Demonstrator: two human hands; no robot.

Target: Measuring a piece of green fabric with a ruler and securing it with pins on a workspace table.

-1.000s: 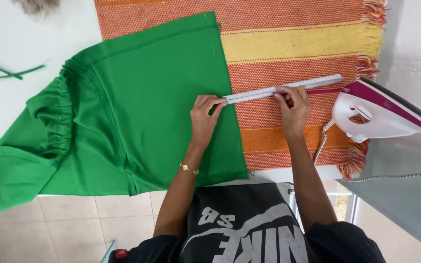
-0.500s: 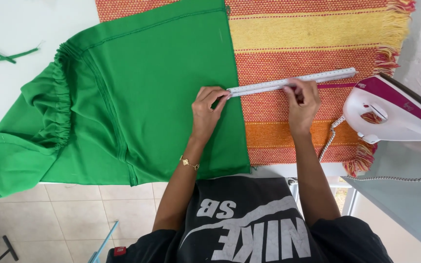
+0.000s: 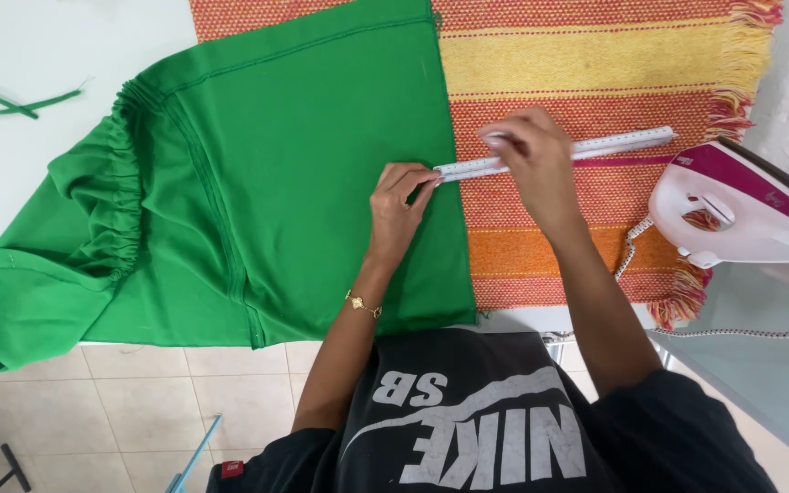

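A green garment (image 3: 276, 173) with a gathered waistband lies flat across a white table and a striped orange and yellow mat (image 3: 595, 64). A white ruler (image 3: 614, 146) lies on the mat, its left end at the garment's right hem. My left hand (image 3: 399, 205) rests on the green cloth and pinches the ruler's left end at the hem. My right hand (image 3: 531, 160) is over the ruler's middle, fingers curled on it.
A white and magenta iron (image 3: 741, 205) lies at the right of the mat, its coiled cord trailing off the edge. Thin green strips (image 3: 11, 100) lie at the table's far left. Tiled floor shows below the table edge.
My right hand has slid left along the ruler, from near its right part toward its middle. My left hand stays at the hem. The view has shifted slightly.
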